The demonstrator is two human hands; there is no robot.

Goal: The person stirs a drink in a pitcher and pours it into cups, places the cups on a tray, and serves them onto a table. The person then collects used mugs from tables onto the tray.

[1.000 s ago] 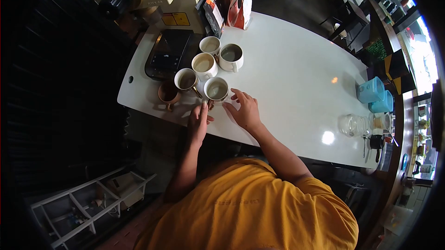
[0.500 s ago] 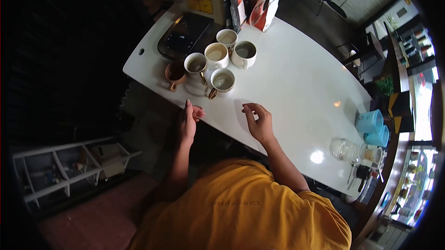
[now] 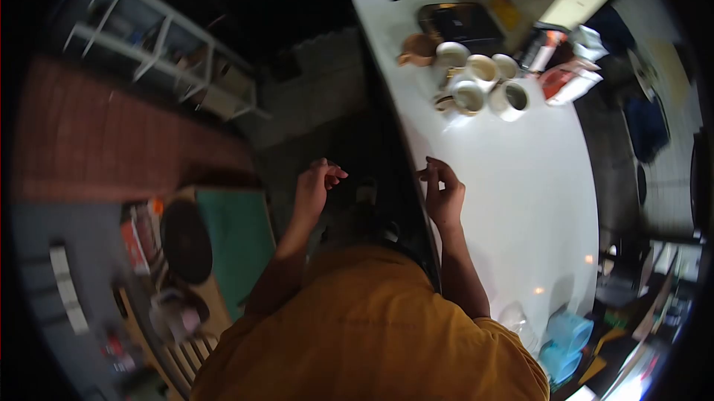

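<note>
My left hand (image 3: 315, 187) hangs over the dark floor beside the counter, its fingers loosely bent with nothing in them. Above the near edge of the white counter (image 3: 513, 193) is my right hand (image 3: 445, 191), also empty, fingers slightly curled and apart. Beyond it, several mugs stand in a cluster: a brown cup (image 3: 421, 50), a white mug (image 3: 468, 97) nearest my right hand, and another white mug (image 3: 510, 100) to its right. Neither hand touches a mug. Motion blurs the view a little.
A flat black device (image 3: 460, 24) sits behind the mugs, with bags (image 3: 569, 81) to the right. Blue containers (image 3: 567, 341) stand at the counter's lower right. On the left are a white metal rack (image 3: 160, 36), a green board (image 3: 234, 241) and a dark round seat (image 3: 186, 241).
My view has turned left, so the counter and mugs shift to the right and more floor and furniture show on the left. Both hands stay empty; the left one has bent its fingers more.
</note>
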